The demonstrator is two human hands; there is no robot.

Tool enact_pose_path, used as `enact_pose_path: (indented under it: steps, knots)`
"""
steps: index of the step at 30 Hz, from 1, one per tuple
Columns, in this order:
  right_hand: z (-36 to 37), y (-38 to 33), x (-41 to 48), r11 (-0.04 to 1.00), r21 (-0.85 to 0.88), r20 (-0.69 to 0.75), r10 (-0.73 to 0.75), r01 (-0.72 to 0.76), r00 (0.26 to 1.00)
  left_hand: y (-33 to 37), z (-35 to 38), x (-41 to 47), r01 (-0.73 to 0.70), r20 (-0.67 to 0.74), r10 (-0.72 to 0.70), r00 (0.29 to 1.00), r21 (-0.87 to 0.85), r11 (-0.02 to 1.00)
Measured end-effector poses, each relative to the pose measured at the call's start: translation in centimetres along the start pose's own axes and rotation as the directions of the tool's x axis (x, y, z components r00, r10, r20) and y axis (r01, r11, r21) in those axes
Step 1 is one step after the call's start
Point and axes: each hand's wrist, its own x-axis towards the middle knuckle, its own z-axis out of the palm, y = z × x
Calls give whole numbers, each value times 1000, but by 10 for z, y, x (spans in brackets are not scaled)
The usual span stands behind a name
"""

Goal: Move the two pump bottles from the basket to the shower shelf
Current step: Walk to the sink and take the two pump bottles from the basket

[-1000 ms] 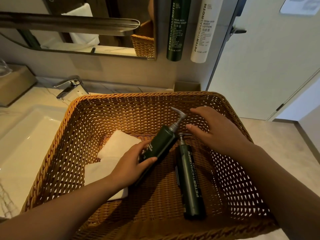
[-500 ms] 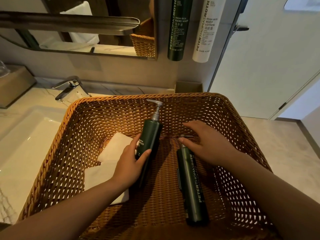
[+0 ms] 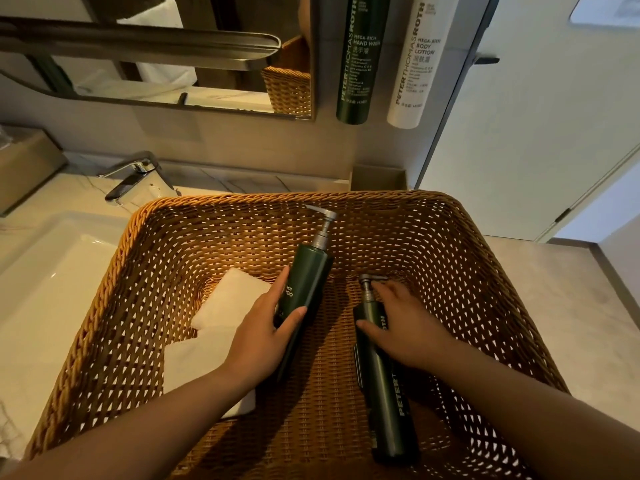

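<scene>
Two dark green pump bottles are inside a brown wicker basket [image 3: 491, 271]. My left hand [image 3: 263, 334] is closed around the left bottle [image 3: 311, 271], tilted up off the basket floor with its silver pump pointing away from me. The right bottle [image 3: 388, 403] lies flat on the basket floor. My right hand [image 3: 405, 327] rests over its upper end just below the pump, fingers curling round it; I cannot tell if the grip is closed.
White folded cloths [image 3: 221, 327] lie in the basket's left part. A white sink [image 3: 45, 271] and chrome tap [image 3: 131, 174] are at left. Wall-mounted green [image 3: 360, 57] and white [image 3: 415, 60] bottles hang above, beside a mirror [image 3: 166, 74]. A door [image 3: 554, 116] stands right.
My left hand has raised its bottle from slanted to nearly upright. My right hand has moved down from the pump heads onto the lying bottle's neck.
</scene>
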Motion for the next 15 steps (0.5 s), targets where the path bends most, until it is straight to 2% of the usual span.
enact_pose_path:
  steps: [6,15]
  knots:
    - [15,5,-2,997,4,111,76,-77,991,0,0,1,-2,2,2,1000,-26,1000]
    - [18,5,-1,997,54,105,50,-56,993,1,-1,2,-10,20,11,1000,-43,999]
